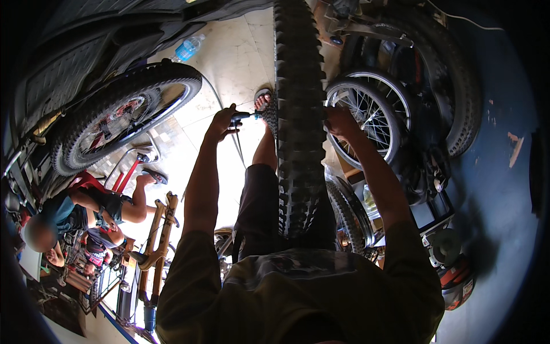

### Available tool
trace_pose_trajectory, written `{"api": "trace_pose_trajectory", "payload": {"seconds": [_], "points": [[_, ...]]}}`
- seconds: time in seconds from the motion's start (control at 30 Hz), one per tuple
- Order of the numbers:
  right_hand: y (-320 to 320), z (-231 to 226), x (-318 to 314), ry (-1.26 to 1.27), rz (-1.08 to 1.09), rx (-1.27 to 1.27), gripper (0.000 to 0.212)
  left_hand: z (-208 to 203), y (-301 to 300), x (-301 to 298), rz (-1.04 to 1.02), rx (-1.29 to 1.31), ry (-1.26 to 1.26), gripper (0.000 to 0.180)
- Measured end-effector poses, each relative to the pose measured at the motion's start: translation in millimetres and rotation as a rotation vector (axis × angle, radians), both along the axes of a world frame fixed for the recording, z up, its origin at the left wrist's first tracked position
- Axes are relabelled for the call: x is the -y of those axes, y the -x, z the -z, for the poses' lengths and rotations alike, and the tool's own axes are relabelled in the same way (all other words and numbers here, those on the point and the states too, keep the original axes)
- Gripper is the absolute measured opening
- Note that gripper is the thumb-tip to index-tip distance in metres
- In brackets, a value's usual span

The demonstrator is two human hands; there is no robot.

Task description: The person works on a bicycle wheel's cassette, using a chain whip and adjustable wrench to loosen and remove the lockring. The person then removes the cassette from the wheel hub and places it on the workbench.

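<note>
Head: knobby tyre (299,114) between fingers (224,121).

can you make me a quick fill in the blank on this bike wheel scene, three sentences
1. The left hand grips a small tool with a ____ handle beside the knobby tyre.
2. The right hand rests on the tyre's ____ side.
3. A plastic bottle with a ____ label lies on the pale floor.

Missing words: black; right; blue
</note>
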State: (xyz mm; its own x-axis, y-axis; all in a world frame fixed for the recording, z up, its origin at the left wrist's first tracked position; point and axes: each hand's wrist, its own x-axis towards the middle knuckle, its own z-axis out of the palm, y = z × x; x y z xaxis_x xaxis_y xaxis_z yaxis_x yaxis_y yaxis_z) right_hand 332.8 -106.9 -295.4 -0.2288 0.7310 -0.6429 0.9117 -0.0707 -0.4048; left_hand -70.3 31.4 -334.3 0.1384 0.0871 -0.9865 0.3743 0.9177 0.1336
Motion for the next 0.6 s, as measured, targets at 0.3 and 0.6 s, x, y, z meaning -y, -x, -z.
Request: {"api": "trace_pose_trajectory", "payload": {"seconds": [0.3,0.6], "points": [[10,15,11,-0.074,0.039,0.064,0.021,23,10,-3,0.083,0.036,0.029,0.045],[4,25,-22,0.383,-0.075,0.086,0.024,12,-2,-25,-0.126,0.12,-0.232,0.055]]}}
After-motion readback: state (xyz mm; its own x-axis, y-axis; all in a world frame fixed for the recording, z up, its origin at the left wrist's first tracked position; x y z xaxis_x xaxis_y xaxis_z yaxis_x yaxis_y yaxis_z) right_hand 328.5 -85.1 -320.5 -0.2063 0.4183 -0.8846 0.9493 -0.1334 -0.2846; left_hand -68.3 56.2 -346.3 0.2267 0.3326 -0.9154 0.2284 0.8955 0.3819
